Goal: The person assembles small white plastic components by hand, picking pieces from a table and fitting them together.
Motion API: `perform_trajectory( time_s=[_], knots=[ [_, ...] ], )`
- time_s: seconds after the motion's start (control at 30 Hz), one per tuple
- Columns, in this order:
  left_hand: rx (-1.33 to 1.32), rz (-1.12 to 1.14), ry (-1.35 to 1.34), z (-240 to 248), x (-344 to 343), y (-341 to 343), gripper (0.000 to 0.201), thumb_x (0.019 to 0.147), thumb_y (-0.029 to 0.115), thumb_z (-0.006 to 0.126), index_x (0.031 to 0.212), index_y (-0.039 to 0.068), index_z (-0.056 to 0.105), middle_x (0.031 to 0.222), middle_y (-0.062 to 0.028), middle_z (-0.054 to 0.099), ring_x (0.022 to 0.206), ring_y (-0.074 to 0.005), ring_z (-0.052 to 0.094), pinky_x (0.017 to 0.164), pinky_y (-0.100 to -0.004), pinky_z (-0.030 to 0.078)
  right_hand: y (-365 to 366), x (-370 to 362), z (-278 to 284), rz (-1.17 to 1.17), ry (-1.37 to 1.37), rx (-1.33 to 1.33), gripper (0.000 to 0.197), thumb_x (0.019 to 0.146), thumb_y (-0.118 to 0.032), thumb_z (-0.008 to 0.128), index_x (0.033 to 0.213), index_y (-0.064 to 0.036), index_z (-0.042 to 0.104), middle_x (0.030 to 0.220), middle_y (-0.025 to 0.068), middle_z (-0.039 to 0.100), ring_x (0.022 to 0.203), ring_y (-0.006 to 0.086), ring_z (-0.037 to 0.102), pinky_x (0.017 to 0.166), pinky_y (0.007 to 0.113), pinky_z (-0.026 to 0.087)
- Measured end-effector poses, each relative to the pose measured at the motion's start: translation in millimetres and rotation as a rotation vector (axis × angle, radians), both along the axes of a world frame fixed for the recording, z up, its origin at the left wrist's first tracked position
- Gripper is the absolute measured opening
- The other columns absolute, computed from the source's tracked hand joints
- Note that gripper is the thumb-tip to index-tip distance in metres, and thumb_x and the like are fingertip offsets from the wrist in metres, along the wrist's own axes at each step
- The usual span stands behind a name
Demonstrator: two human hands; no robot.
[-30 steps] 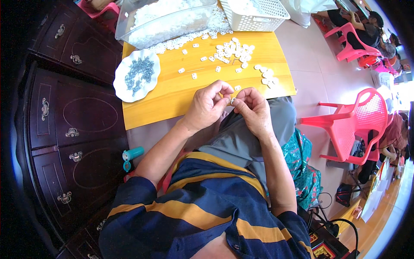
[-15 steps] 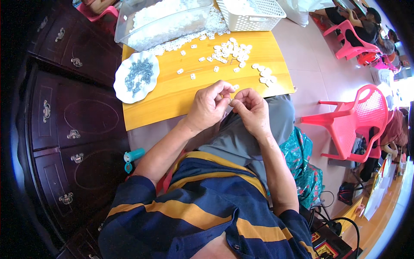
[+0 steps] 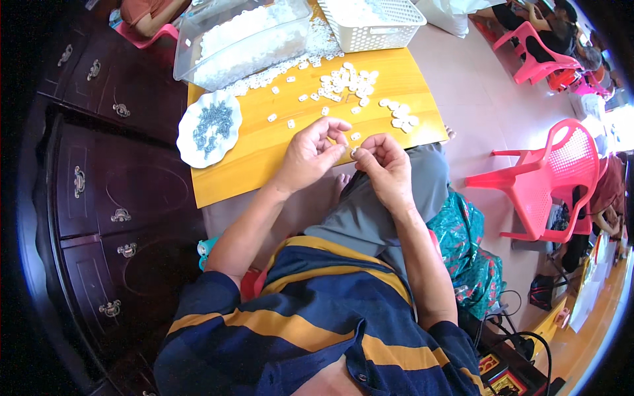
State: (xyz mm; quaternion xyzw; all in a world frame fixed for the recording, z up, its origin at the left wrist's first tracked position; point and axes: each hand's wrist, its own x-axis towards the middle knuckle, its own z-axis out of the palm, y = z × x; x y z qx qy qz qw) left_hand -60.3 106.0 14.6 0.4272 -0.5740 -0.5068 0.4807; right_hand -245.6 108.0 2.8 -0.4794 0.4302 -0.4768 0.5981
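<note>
Both my hands are raised over the table's near edge, just above my lap. My right hand [image 3: 386,170] is closed, with a small white piece [image 3: 354,152] pinched between thumb and forefinger. A short gap to its left, my left hand [image 3: 309,156] has its thumb and forefinger apart and the other fingers curled; no held thing shows in it. Beyond them, small white two-holed pieces [image 3: 290,124] lie scattered on the yellow table [image 3: 257,158]. A heap of round white pieces [image 3: 347,80] lies farther back, with a smaller group [image 3: 400,123] to the right.
A white scalloped dish [image 3: 191,149] of small grey pieces stands at the table's left. Behind are a clear bin [image 3: 198,74] and white basket [image 3: 386,41], both holding white pieces. Dark drawers [image 3: 125,178] flank the left; pink chairs [image 3: 522,191] and seated people are right.
My hands have drawn apart from their fingertip-to-fingertip position, the left moving slightly up and left. The small white piece is now plain in my right fingers. The view has shifted slightly.
</note>
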Motion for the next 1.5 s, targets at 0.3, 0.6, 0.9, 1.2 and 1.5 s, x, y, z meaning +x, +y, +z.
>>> perform_trajectory(
  time_s=[0.3,0.6,0.9,1.2,1.5],
  knots=[
    [-0.174,0.072,-0.435,13,-13,-47,0.018,0.091,0.006,0.064,0.109,0.002,0.068,0.089,-0.0019,0.066,0.065,-0.0047,0.056,0.062,-0.0234,0.050,1,-10,11,-0.059,-0.259,0.020,0.012,0.096,-0.005,0.065,0.106,-0.0014,0.061,0.093,0.0035,0.066,0.085,0.0082,0.064,0.073,0.023,0.054],
    [-0.464,0.028,-0.880,-4,-61,-107,0.021,0.090,0.016,0.061,0.105,0.006,0.070,0.101,-0.0158,0.068,0.089,-0.0347,0.068,0.078,-0.0438,0.055,4,-15,7,-0.039,-0.316,-0.010,0.018,0.098,-0.007,0.063,0.114,-0.0002,0.062,0.099,0.0026,0.068,0.091,0.0085,0.065,0.078,0.024,0.055],
    [-0.550,-0.030,-1.079,-17,-77,-132,0.018,0.090,0.023,0.060,0.091,0.007,0.069,0.088,-0.0133,0.064,0.082,-0.0336,0.067,0.071,-0.0465,0.054,0,-15,5,-0.033,-0.359,-0.004,0.016,0.098,-0.005,0.063,0.113,0.0002,0.062,0.096,0.0021,0.067,0.084,0.0073,0.062,0.076,0.023,0.053],
    [-0.552,-0.029,-1.082,-24,-78,-132,0.014,0.090,0.016,0.053,0.095,0.005,0.060,0.087,-0.0162,0.064,0.080,-0.0369,0.068,0.068,-0.0489,0.054,-1,-14,6,-0.024,-0.349,0.029,0.016,0.097,-0.006,0.063,0.112,-0.0004,0.062,0.095,0.0016,0.066,0.085,0.0070,0.062,0.076,0.023,0.053],
    [-0.355,-0.017,-0.755,4,-51,-100,0.010,0.093,0.013,0.059,0.099,0.005,0.058,0.088,-0.0152,0.069,0.078,-0.0324,0.069,0.066,-0.0436,0.053,-1,-12,7,-0.050,-0.322,0.034,0.016,0.097,-0.006,0.063,0.112,-0.0003,0.062,0.097,0.0025,0.067,0.086,0.0078,0.063,0.075,0.023,0.054]
  ],
)
